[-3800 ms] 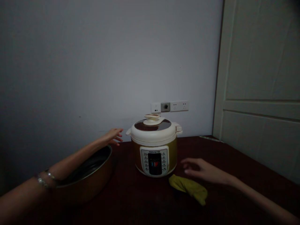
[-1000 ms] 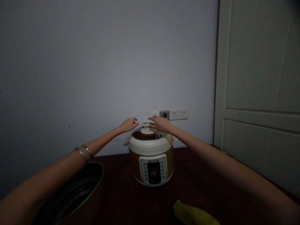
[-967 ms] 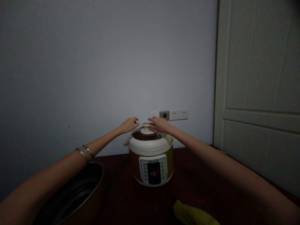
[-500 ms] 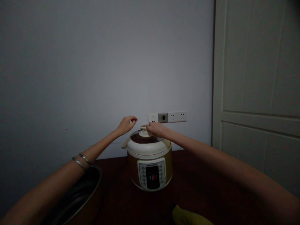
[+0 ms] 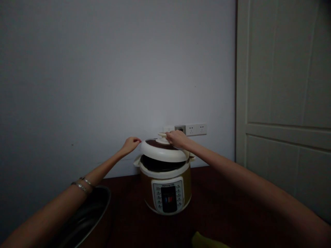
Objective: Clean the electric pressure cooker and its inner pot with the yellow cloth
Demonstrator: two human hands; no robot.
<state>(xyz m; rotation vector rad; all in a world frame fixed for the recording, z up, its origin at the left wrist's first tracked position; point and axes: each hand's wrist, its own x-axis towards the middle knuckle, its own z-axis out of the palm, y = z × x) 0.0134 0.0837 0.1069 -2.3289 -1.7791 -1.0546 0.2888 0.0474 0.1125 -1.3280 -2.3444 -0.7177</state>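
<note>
- The right hand (image 5: 177, 138) is closed over the knob (image 5: 162, 135) on top of the lid (image 5: 160, 153), fingers wrapped round it from the right.
- The left hand (image 5: 131, 144) is at the lid's left edge with its fingers curled and the tips against the rim; whether it really grips cannot be told.
- The lid is white with a dark brown top. It is held just above the cooker (image 5: 167, 193), slightly tilted, with a dark gap showing under its front rim.
- The cooker stands upright on a dark red table (image 5: 232, 206), close to the wall (image 5: 103, 69), its button panel facing the camera.
- Two bracelets (image 5: 82, 183) sit on the left wrist, above a large metal bowl (image 5: 89, 217) at the table's left.
- A yellow cloth (image 5: 207, 241) lies at the bottom edge, in front of the cooker.
- A row of sockets (image 5: 192, 130) is on the wall behind the lid, and a pale door (image 5: 284, 86) stands to the right.
</note>
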